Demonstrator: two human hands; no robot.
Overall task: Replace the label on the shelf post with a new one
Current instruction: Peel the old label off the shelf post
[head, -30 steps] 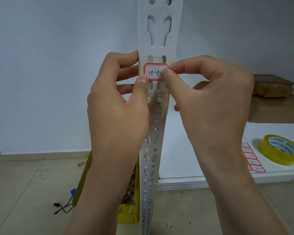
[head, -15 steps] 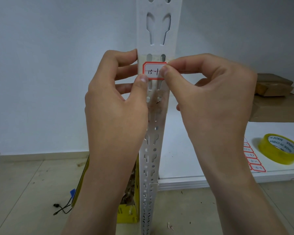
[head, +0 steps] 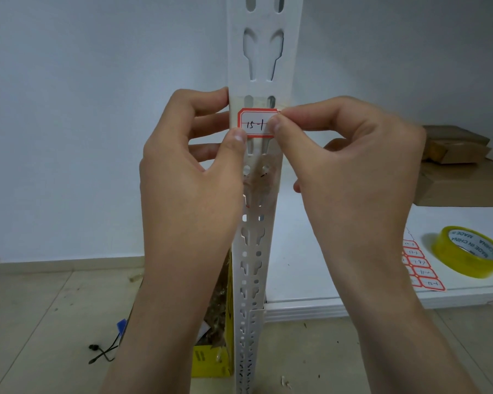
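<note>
- My right hand point(head: 350, 172) pinches the right edge of the label point(head: 256, 122) between thumb and index finger.
- My left hand point(head: 188, 180) grips the shelf post point(head: 264, 66): its fingers curl round the post's left edge and its thumb tip presses the label's lower left corner.
- The label sits flat on the post's front face at hand height. It is white with a red border, and I read "15-1" in handwriting; the right thumb covers whatever follows.
- On the white shelf board point(head: 310, 265) to the right lie a sheet of red-bordered labels point(head: 421, 268), its writing too small to read, and a yellow tape roll point(head: 470, 251) marked "MADE IN CHINA".
- Cardboard boxes point(head: 461, 177) sit further back, cut off by the frame.
- On the tiled floor are a yellow box point(head: 211, 362), half hidden by my left arm, and a black cable point(head: 103, 351).
</note>
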